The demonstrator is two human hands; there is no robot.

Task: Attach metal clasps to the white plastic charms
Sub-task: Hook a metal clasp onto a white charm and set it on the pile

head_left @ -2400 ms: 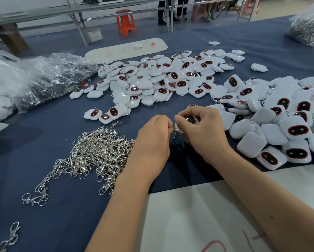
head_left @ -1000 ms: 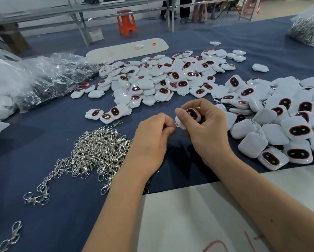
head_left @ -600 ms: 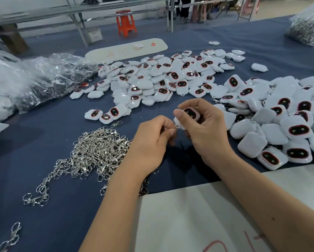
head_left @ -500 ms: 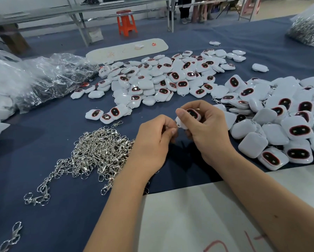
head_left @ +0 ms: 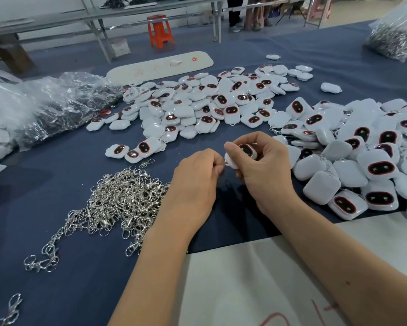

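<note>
The right hand [head_left: 266, 170] is gripping a white charm [head_left: 241, 154] by its edges; it looks light, rigid and glossy, likely slippery. The left hand [head_left: 195, 182] is pinching at the charm's loop, presumably holding a clasp, though that is hidden.

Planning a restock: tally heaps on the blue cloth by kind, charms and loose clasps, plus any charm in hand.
Charm heaps: 2, the second at right
Loose clasp heaps: 1
Charms in hand: 1, in the right hand
Total: 4

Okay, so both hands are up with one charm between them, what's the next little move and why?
Probably finish hooking the clasp onto the charm's corner. The right hand grips the white charm face up, and the left hand pinches at its lower edge. The clasp itself is hidden by the fingers, so whether it is already on cannot be told.
</note>
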